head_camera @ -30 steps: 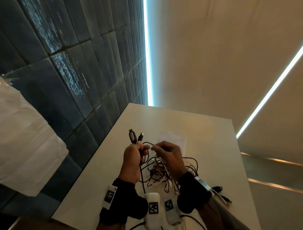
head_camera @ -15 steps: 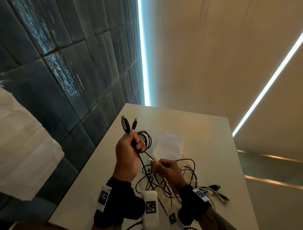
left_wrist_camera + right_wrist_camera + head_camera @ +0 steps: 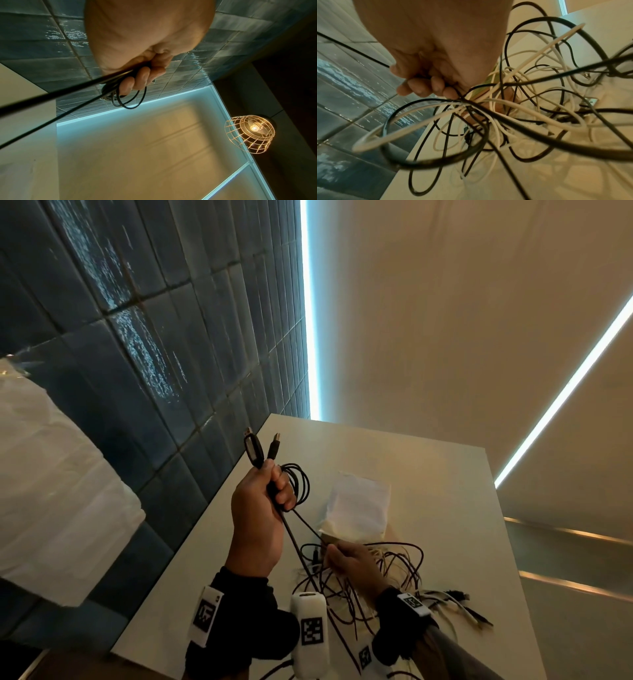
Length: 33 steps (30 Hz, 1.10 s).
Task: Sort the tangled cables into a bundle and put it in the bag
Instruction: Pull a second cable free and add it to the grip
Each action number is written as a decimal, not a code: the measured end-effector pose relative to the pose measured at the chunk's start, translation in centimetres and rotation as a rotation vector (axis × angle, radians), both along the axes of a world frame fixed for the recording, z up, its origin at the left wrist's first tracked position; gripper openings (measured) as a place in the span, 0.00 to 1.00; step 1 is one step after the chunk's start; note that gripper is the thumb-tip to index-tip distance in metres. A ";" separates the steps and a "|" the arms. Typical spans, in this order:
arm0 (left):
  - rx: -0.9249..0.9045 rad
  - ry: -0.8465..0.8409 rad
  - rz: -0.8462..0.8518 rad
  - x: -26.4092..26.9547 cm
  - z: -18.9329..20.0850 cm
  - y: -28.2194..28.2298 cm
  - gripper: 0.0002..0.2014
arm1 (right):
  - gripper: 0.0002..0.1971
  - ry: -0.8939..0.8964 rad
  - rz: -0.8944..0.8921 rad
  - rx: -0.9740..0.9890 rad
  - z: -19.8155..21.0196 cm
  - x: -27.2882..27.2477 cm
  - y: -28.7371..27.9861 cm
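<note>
Raised left hand (image 3: pixel 260 518) grips coiled black cable (image 3: pixel 298 484).

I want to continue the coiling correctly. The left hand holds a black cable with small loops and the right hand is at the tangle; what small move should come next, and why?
Probably the right hand should draw more black cable out of the tangle and lay another loop into the left hand. The left hand grips both plugs and a few loops, while the strand runs taut down into the pile on the table.
</note>
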State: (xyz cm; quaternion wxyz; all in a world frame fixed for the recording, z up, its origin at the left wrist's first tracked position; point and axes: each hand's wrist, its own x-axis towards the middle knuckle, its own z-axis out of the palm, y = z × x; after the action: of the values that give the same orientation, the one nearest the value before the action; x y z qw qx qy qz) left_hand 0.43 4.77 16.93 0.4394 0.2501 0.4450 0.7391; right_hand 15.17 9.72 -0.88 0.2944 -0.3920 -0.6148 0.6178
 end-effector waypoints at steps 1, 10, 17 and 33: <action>-0.012 0.014 0.007 -0.1 -0.1 0.0 0.16 | 0.17 -0.025 0.002 0.006 -0.1 -0.1 0.2; -0.407 0.216 0.029 0.7 -4.4 0.7 0.17 | 0.08 0.126 -0.271 -0.006 3.7 -1.5 2.1; -0.432 -0.028 0.036 1.4 -5.6 1.5 0.15 | 0.04 0.278 -0.033 0.063 8.1 -2.3 1.1; -0.037 -0.144 -0.008 1.6 -1.5 1.4 0.18 | 0.22 0.120 -0.052 0.036 0.0 1.6 0.7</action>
State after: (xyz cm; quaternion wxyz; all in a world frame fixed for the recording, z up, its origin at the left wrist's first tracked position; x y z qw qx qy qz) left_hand 2.02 6.12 15.44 0.4778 0.1899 0.4250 0.7450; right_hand 16.79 10.37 -0.93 0.3538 -0.3646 -0.5966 0.6213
